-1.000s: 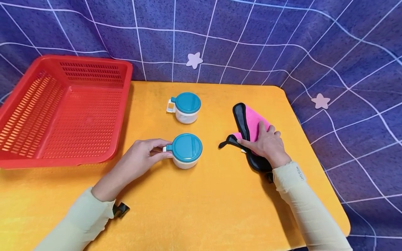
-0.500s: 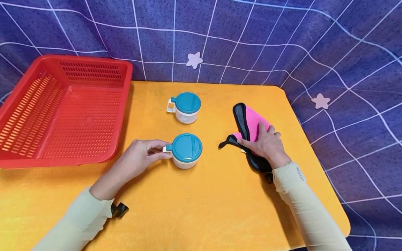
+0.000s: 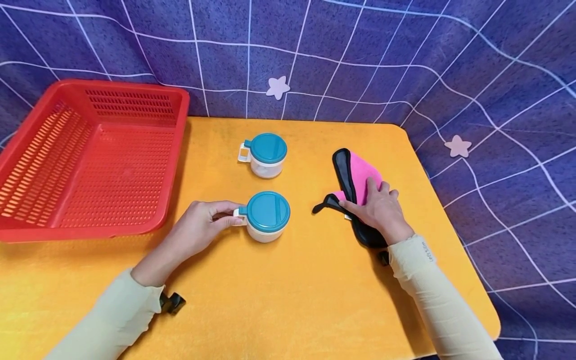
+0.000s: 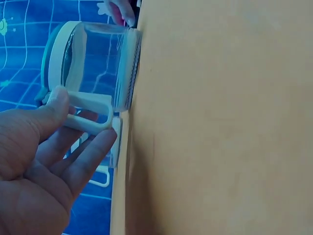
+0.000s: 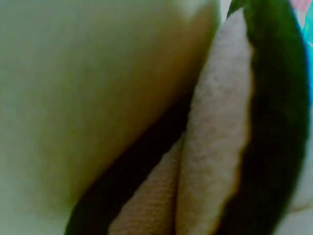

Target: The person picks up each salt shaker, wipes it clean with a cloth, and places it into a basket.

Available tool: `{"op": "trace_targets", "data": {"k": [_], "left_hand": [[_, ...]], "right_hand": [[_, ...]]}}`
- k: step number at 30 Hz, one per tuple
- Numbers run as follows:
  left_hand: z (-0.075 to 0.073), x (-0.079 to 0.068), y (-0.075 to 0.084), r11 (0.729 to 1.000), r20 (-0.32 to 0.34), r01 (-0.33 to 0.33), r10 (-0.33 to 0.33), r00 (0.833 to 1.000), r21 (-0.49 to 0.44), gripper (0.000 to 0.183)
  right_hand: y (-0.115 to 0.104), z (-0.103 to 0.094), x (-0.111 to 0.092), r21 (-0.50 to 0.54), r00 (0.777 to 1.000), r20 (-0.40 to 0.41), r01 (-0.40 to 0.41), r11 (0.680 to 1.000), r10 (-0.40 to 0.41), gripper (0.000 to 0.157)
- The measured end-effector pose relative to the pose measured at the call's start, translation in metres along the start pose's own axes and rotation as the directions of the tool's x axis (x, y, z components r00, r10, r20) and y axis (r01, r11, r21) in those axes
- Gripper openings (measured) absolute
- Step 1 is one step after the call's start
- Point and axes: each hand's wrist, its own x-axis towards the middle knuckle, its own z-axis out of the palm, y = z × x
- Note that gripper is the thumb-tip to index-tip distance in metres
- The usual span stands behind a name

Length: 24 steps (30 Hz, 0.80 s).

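In the head view my left hand [image 3: 200,225] pinches the white handle [image 3: 240,216] of the nearer jar [image 3: 267,217], which has a teal lid and stands upright on the table. The left wrist view shows my thumb on one side of that handle [image 4: 90,110] and fingers on the other; the jar's wall [image 4: 100,58] is clear. A matching jar [image 3: 268,155] stands behind it. On the right, my right hand [image 3: 382,210] grips a folded pink cloth [image 3: 360,172] with black edging and a small loop. Its folds [image 5: 215,122] fill the right wrist view, hiding the fingers.
A red perforated plastic basket [image 3: 130,165] stands at the left of the yellow table [image 3: 279,300]. Blue curtains [image 3: 225,50] with white grid lines and stars hang behind and along the right edge.
My right fingers have drawn in slightly over the pink cloth, bunching its far edge a little. The left hand and both jars stay put.
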Motion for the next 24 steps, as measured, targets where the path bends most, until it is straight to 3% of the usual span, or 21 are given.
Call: {"op": "trace_targets", "data": {"k": [8,17,24], "left_hand": [[0.0029,0.0000,0.0035,0.999,-0.070,0.035,-0.034,0.997,0.013,0.023],[0.0048,-0.0003,0.0052,0.998,-0.094,0.053,-0.055,0.994,-0.017,0.023],[0.0059,-0.0006,0.0041,0.997,-0.118,0.070,-0.072,0.990,-0.019,0.026]], "right_hand": [[-0.0046,0.0039,-0.0051,-0.014,0.997,-0.060,0.048,0.999,-0.049,0.096],[-0.0070,0.0076,-0.0075,-0.010,0.986,-0.129,0.108,0.994,-0.109,0.068],[-0.0080,0.0084,-0.0091,0.011,0.980,-0.154,0.125,0.992,-0.122,0.060]]}}
